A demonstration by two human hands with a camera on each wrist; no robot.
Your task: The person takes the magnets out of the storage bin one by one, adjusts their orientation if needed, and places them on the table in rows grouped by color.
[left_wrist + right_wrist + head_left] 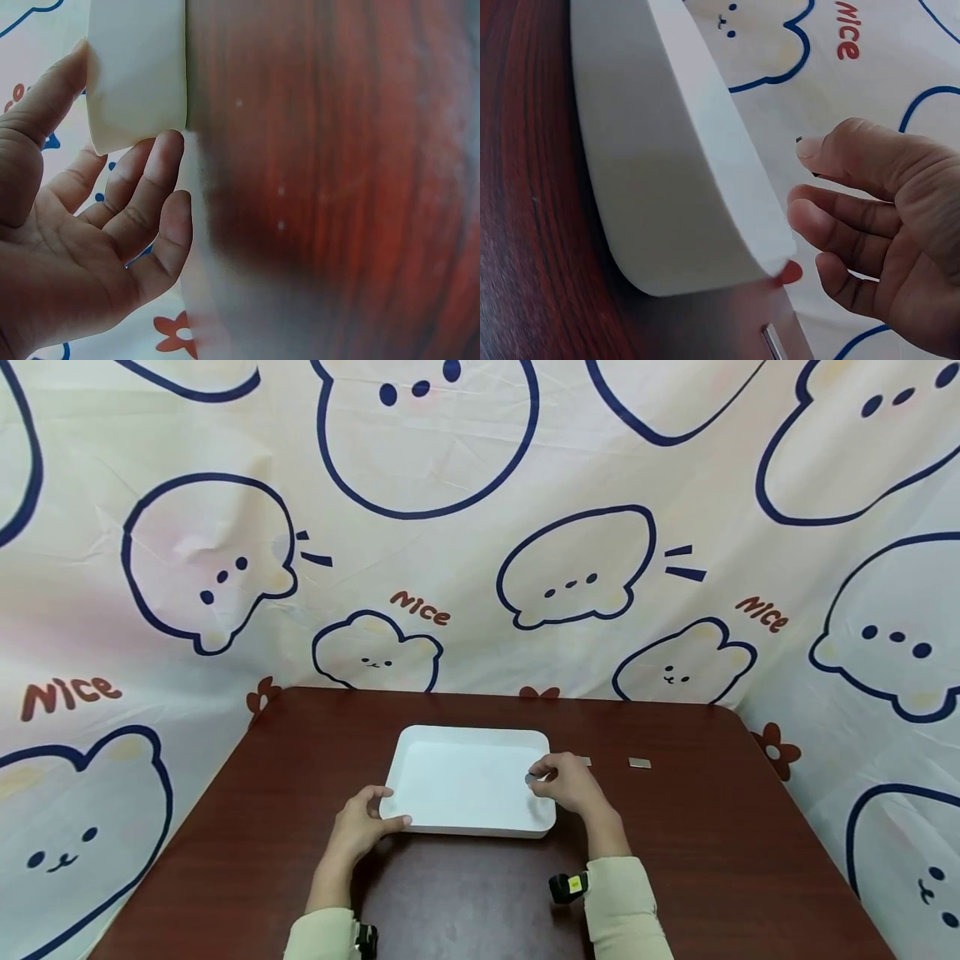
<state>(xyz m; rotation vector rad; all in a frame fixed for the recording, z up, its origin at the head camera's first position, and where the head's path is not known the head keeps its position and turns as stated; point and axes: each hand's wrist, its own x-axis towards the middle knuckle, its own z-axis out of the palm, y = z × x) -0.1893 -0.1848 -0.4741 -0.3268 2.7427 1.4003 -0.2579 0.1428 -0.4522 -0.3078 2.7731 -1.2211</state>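
A white shallow rectangular tray (468,831) sits on the table. At its near left corner my left hand (358,827) grips it, thumb along the front side and fingers at the left side. The left wrist view shows thumb and fingertips on either side of the tray corner (139,90). Over the tray's right rim, my right hand (570,783) pinches a small grey flat piece (530,778) between thumb and fingers. In the right wrist view, only dark corners of that piece (799,140) show past the thumb; the rest is hidden.
Right of the tray lie a small flat silver rectangle (640,763) and a second one (586,761), partly behind my right hand. The dark brown wooden table (465,893) ends at a cartoon-printed cloth (465,560) behind and at both sides.
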